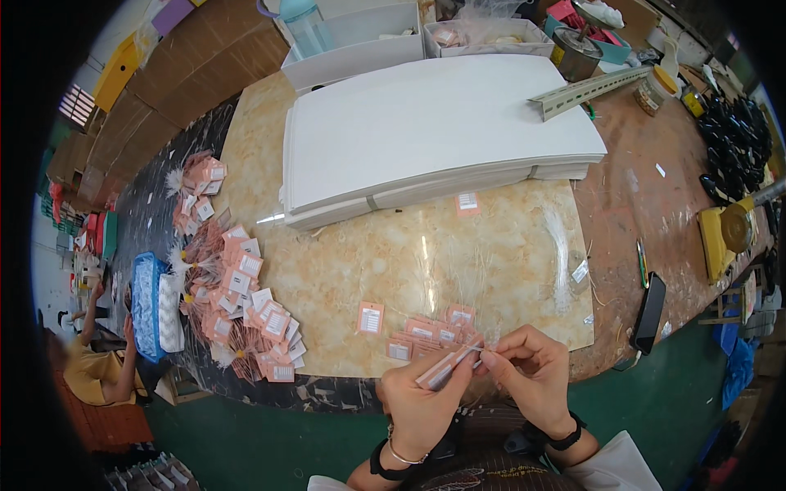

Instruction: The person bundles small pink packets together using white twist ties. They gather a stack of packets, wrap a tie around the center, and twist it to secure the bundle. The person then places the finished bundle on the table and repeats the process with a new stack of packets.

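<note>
My left hand (pixel 422 398) grips a small stack of pink paper tags (pixel 442 370) near the table's front edge. My right hand (pixel 534 370) pinches a thin pale string (pixel 485 349) at the top end of that stack. Just beyond my hands several loose pink tags (pixel 426 331) lie on the marbled tabletop (pixel 458 254). A single pink tag (pixel 370 317) lies a little to their left.
A long heap of pink tags with strings (pixel 237 290) runs down the table's left side, beside a blue tray (pixel 146 307). A thick stack of white sheets (pixel 434 131) fills the back. A black phone (pixel 650 313) and a yellow tool (pixel 725 237) sit right. A seated person (pixel 98 360) is at far left.
</note>
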`<state>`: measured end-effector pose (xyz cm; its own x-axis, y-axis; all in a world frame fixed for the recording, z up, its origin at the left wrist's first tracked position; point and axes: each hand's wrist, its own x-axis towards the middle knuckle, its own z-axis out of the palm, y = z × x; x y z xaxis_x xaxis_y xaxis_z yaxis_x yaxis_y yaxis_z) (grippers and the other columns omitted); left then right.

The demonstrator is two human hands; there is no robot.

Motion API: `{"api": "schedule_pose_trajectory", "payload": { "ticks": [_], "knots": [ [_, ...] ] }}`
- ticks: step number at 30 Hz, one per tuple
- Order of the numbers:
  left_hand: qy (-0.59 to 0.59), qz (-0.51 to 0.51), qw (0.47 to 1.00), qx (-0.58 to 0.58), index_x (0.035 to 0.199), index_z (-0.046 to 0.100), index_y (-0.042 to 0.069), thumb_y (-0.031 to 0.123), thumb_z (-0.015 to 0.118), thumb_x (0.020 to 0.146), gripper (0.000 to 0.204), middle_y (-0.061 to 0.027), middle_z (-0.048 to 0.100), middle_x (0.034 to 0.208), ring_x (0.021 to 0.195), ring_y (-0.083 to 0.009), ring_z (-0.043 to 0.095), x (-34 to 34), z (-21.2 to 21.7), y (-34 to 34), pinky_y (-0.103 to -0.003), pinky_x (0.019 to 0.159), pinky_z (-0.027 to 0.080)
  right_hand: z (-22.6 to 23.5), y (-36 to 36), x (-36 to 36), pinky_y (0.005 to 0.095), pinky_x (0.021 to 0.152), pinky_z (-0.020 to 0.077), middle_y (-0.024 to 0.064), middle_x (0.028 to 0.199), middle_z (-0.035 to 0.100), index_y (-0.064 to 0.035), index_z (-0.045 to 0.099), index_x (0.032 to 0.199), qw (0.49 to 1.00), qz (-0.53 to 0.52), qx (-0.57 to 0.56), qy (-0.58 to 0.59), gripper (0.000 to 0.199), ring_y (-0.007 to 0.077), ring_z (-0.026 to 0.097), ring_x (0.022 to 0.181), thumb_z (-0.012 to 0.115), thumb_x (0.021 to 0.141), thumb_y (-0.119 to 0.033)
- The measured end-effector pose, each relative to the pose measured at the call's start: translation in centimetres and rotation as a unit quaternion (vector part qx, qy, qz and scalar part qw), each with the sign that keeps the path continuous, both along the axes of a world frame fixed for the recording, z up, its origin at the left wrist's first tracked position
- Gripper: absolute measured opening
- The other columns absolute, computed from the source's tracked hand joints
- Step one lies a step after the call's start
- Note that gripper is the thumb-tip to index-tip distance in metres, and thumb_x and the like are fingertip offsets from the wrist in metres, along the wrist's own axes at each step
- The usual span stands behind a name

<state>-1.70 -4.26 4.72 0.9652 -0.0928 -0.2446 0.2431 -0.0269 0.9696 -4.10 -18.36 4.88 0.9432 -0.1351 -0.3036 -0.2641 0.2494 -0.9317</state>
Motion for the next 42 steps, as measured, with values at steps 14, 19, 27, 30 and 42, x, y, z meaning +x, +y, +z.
{"api": "schedule_pose_trajectory", "payload": {
  "ticks": [14, 19, 27, 30, 42],
  "knots": [
    [-0.111, -0.105, 0.976, 0.154, 0.098, 0.067, -0.001, 0.000, 0.063, 0.082, 0.017, -0.0171, 0.068, 0.082, 0.069, -0.0248, 0.069, 0.5, 0.6, 0.7, -0.028, 0.058, 0.051, -0.6, 0.4, 0.2, 0.0232, 0.070, 0.0510, 0.0085, 0.078, 0.071, 0.0047, 0.059, 0.104, 0.995, -0.023, -0.090, -0.042, 0.022, 0.0120, 0.067, 0.076, 0.068, 0.084, -0.001],
    [-0.149, -0.143, 0.956, 0.208, 0.093, 0.069, 0.001, 0.000, 0.066, 0.079, 0.015, -0.0154, 0.067, 0.078, 0.065, -0.0269, 0.067, 0.6, 0.2, 1.3, -0.029, 0.057, 0.050, -1.2, -1.5, 0.5, 0.0229, 0.071, 0.0507, 0.0080, 0.081, 0.071, 0.0050, 0.060, 0.108, 0.989, 0.122, -0.079, -0.010, 0.023, 0.0114, 0.066, 0.078, 0.065, 0.086, 0.000],
    [-0.216, -0.199, 0.913, 0.282, 0.091, 0.068, 0.004, 0.005, 0.068, 0.079, 0.012, -0.0109, 0.068, 0.078, 0.066, -0.0275, 0.066, 0.0, -0.6, 1.5, -0.032, 0.056, 0.052, -3.1, -3.1, -0.1, 0.0229, 0.071, 0.0501, 0.0106, 0.086, 0.071, 0.0060, 0.061, 0.104, 0.989, 0.145, 0.024, 0.031, 0.017, 0.0097, 0.065, 0.082, 0.061, 0.089, -0.001],
    [-0.231, -0.198, 0.902, 0.307, 0.090, 0.068, 0.004, 0.006, 0.069, 0.079, 0.011, -0.0102, 0.068, 0.078, 0.066, -0.0269, 0.066, -0.1, -0.8, 1.4, -0.032, 0.055, 0.052, -3.1, -2.7, -0.2, 0.0226, 0.072, 0.0495, 0.0104, 0.086, 0.071, 0.0062, 0.061, 0.107, 0.992, 0.112, 0.016, 0.055, 0.019, 0.0089, 0.064, 0.081, 0.060, 0.090, -0.001],
    [-0.267, -0.226, 0.865, 0.361, 0.089, 0.067, 0.005, 0.007, 0.070, 0.076, 0.014, -0.0085, 0.068, 0.081, 0.069, -0.0253, 0.066, -0.3, -1.0, 1.0, -0.032, 0.058, 0.053, -4.2, -4.3, 0.4, 0.0236, 0.075, 0.0496, 0.0093, 0.084, 0.070, 0.0062, 0.060, 0.112, 0.967, 0.203, 0.112, 0.106, 0.022, 0.0105, 0.064, 0.079, 0.057, 0.092, -0.002]
  ]
}}
